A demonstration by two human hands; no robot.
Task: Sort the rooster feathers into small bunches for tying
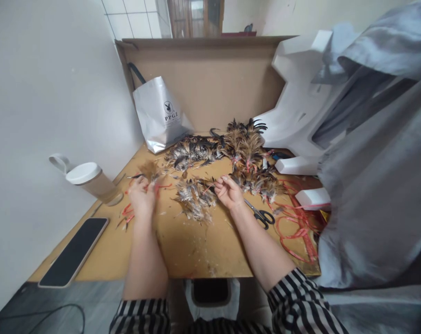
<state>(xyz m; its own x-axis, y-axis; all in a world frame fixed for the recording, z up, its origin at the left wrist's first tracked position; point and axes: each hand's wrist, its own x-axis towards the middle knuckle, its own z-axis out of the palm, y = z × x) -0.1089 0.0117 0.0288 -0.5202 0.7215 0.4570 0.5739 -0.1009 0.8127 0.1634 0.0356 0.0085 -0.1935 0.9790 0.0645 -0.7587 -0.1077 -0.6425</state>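
In my left hand (141,195), closed and raised over the left side of the table, is a small bunch of brown feathers (149,170) sticking up past the fingers. My right hand (228,191) is held in a pinch; whatever sits between its fingertips is too small to make out. Just left of that hand lies a loose heap of brown and white feathers (194,200). Black-handled scissors (261,214) rest by my right wrist. Cut red strips (127,211) are scattered beneath and beside my left hand.
Tied feather bunches (245,144) and a dark feather pile (196,150) lie at the back. Tangled red string (297,232) covers the right side, near white foam (297,165) and a grey cloth (380,185). A lidded cup (95,183), phone (74,253) and silver bag (158,113) stand left.
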